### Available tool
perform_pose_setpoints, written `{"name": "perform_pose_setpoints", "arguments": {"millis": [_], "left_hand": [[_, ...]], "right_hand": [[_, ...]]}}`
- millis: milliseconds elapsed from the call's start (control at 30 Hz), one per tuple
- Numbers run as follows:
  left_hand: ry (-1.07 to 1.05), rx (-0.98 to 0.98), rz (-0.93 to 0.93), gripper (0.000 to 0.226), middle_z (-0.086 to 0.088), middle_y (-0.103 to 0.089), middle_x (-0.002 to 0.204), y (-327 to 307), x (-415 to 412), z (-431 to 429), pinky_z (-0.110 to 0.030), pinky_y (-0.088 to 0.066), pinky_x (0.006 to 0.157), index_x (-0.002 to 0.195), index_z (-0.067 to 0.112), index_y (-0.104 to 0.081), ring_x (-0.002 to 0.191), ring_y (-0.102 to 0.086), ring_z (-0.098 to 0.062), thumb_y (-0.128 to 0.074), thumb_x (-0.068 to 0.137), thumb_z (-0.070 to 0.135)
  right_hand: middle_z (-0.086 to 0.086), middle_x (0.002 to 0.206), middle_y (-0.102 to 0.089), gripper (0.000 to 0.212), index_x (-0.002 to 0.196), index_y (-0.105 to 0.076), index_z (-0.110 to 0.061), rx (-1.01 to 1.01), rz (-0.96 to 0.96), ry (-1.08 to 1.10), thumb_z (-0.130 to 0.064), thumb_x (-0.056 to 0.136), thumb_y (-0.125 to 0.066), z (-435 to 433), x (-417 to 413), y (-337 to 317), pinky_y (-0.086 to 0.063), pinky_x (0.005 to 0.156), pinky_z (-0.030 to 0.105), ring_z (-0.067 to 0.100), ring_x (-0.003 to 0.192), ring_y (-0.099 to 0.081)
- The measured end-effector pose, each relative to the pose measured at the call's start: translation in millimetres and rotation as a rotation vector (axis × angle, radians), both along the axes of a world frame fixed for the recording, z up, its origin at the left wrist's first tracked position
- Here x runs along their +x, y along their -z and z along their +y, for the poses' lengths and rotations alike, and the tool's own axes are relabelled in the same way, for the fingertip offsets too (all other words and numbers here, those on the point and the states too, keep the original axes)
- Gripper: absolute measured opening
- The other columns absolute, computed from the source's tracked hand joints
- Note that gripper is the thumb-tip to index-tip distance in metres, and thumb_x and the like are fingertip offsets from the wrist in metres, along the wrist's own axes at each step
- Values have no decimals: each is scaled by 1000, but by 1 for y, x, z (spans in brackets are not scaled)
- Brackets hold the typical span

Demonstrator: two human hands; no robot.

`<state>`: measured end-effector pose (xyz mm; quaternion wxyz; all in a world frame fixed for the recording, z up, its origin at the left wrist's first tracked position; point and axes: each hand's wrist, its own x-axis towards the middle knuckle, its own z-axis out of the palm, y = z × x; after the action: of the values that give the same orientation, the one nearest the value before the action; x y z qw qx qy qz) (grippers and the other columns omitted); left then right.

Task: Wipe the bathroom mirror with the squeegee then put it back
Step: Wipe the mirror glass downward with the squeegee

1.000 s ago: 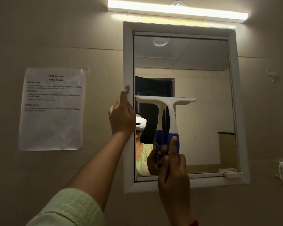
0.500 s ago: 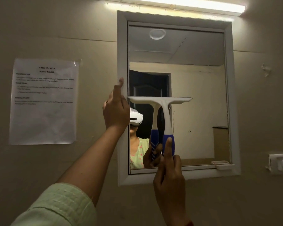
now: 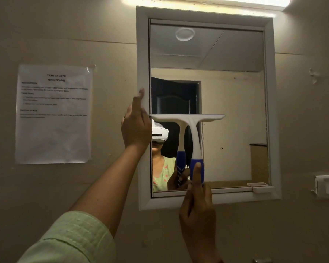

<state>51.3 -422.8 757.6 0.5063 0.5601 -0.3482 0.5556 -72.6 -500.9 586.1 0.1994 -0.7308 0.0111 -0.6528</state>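
A white-framed mirror [image 3: 235, 103] hangs on the beige wall. Against its glass lies a white squeegee [image 3: 195, 133] with a blue handle, its blade level across the left half at mid height. My right hand [image 3: 198, 211] grips the blue handle from below, index finger stretched up along it. My left hand [image 3: 136, 126] holds the mirror frame's left edge, index finger pointing up along the frame. The glass reflects the squeegee, my hands and a person in a green top.
A printed paper sheet [image 3: 53, 114] is taped to the wall left of the mirror. A small white ledge [image 3: 262, 189] sits at the frame's lower right corner. A white hook fixture [image 3: 328, 185] is mounted on the wall at far right. A tube light [image 3: 217, 0] glows above.
The squeegee blade has slid down the glass, from upper-middle to lower on the mirror. The view has shifted downward. My left hand stays on the frame's left edge.
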Motion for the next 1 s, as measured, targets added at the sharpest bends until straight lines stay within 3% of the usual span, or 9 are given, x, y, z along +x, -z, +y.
{"name": "perform_pose_setpoints", "arguments": {"millis": [100,233,433,633,767,833,900,1000], "left_hand": [[2,-6,-7,39,-12,-61,117,1,0,0,-27,-41,59,137,16,-40,66,-53,-16,-32,98,15],[2,-4,-14,38,-13,-63,111,2,1,1,-29,-44,58,137,16,-40,65,-55,-20,-33,99,12],[-19,-15,-11,38,-15,-63,108,4,0,1,-31,-46,68,135,15,-42,76,-56,-19,-35,97,10],[-18,-28,4,37,-11,-64,106,5,0,1,-31,-45,68,133,15,-43,77,-52,-12,-36,98,10],[-23,-19,-14,37,-13,-64,102,7,1,1,-28,-40,63,133,14,-43,72,-52,-14,-35,97,11],[-24,-19,-18,37,-13,-64,103,8,2,1,-27,-38,62,133,14,-43,70,-52,-14,-36,97,10],[-20,-15,-18,37,-12,-64,103,10,2,1,-28,-39,63,133,14,-43,71,-52,-15,-35,97,10],[-23,-3,-22,37,-11,-63,111,12,1,2,-31,-42,66,133,14,-42,74,-52,-14,-34,97,10]], "right_hand": [[6,92,-54,54,145,-10,-31,-2,-79,2,-24,97,-33,-5,2,-27,-38,49,5,2,54,-46],[3,88,-54,54,143,-11,-27,5,-91,-42,-26,93,-34,-7,2,-40,-39,53,6,4,59,-50],[9,91,-62,65,138,1,-54,41,-38,-57,-25,93,-38,5,3,11,-46,53,14,0,53,-46],[7,88,-61,57,140,-3,-44,23,-93,-20,-33,92,-33,-2,2,-11,-38,47,8,3,53,-48],[11,93,-63,63,140,-4,-44,27,-76,-35,-29,89,-39,-1,4,-4,-45,52,9,-1,55,-47],[10,95,-63,61,140,-3,-47,30,-57,-46,-36,91,-37,-1,2,13,-49,55,14,-2,55,-46],[6,87,-62,57,140,-4,-49,46,-40,-73,-45,90,-33,-1,-2,28,-48,54,16,1,53,-46],[1,78,-56,63,138,-3,-50,45,-31,-63,-35,89,-38,-1,-8,36,-43,50,14,3,48,-45]]}}
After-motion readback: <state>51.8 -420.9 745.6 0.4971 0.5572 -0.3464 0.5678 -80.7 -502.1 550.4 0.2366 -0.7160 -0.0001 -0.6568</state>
